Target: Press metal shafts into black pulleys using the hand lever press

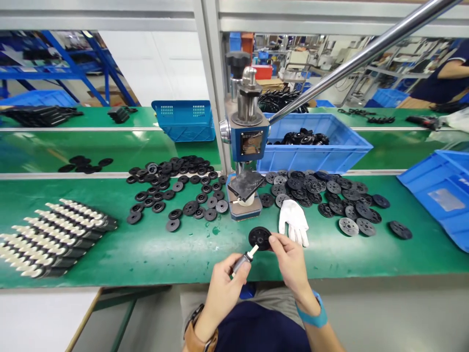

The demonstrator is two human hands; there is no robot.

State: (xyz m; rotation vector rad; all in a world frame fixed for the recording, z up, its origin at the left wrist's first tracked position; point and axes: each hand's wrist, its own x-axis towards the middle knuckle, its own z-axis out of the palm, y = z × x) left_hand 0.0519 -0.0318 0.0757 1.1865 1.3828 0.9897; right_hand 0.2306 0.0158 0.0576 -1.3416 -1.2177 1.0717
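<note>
My left hand (224, 286) is closed round a small dark shaft with a white tip (246, 259), held tilted up to the right. My right hand (289, 256) pinches a black round disc (260, 238) by its edge, just above the shaft's white tip. Both hands hover over the near edge of the green table (164, 244), in front of a blue hand press (246, 142). A white glove (293, 221) lies flat on the table just behind my right hand.
Small black wheels (176, 188) lie scattered left of the press, larger black discs (330, 195) to its right. Rows of white-tipped shafts (54, 234) are at the left. Blue bins (315, 142) stand behind and at the right (439, 195). The press lever (366, 54) reaches up right. Another person (443, 78) is far right.
</note>
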